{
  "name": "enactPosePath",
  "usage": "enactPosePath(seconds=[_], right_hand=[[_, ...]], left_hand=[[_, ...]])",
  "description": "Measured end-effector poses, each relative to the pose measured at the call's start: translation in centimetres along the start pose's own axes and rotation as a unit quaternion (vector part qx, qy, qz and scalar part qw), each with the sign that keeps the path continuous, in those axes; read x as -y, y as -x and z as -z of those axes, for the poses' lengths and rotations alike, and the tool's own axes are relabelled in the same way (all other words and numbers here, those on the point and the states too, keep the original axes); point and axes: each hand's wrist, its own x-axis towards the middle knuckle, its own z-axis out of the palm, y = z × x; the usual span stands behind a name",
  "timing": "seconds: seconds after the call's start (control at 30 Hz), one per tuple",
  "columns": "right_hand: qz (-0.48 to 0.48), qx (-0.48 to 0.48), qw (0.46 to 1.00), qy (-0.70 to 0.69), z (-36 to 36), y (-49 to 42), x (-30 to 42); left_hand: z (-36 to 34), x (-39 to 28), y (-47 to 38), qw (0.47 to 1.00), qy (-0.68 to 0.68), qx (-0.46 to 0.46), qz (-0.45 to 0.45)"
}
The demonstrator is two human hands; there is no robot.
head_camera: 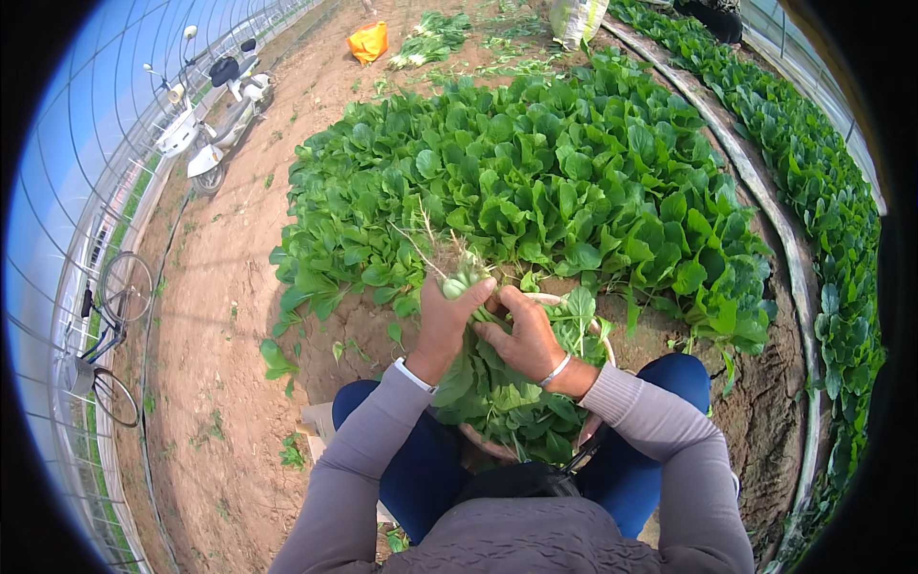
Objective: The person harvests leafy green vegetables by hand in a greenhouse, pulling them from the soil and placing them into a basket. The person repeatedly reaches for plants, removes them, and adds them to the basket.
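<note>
My left hand [439, 326] is closed around a bunch of leafy green vegetables [467, 281], its pale stem bases and thin roots pointing away from me. Against the same stems, my right hand [527, 343] has its thumb and fingers pinched together. Exactly what the right fingertips grip is partly hidden. The bunch's leaves hang down toward my lap. Below both hands, between my knees, stands a pinkish basin [495, 448] filled with loose green leaves [549, 423].
Just beyond the basin grows a dense bed of leafy greens [502, 165]. A pale hose [774, 208] runs along its right side. Farther off are an orange bag [368, 41], piled greens [434, 37] and a woven sack [577, 21]. A scooter [229, 118] and bicycle [115, 337] stand left.
</note>
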Motion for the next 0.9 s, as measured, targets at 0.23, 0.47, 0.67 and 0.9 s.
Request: enactPosePath(seconds=[0.23,0.47,0.67,0.9], right_hand=[[-0.026,0.083,0.996,-0.035,1.4,-0.6,0.6],[-0.046,0.155,0.984,-0.081,2.8,-1.4,0.4],[-0.126,0.077,0.975,-0.167,4.6,-2.7,0.5],[-0.115,0.083,0.972,-0.187,3.4,-1.5,-0.7]], left_hand=[[0.0,0.1,0.8,0.999,-0.008,0.037,0.032],[2.2,-0.1,-0.2,0.986,0.015,0.119,0.115],[1.6,-0.1,0.1,0.981,0.04,0.138,0.133],[1.3,0.5,1.8,0.967,-0.095,0.152,0.179]])
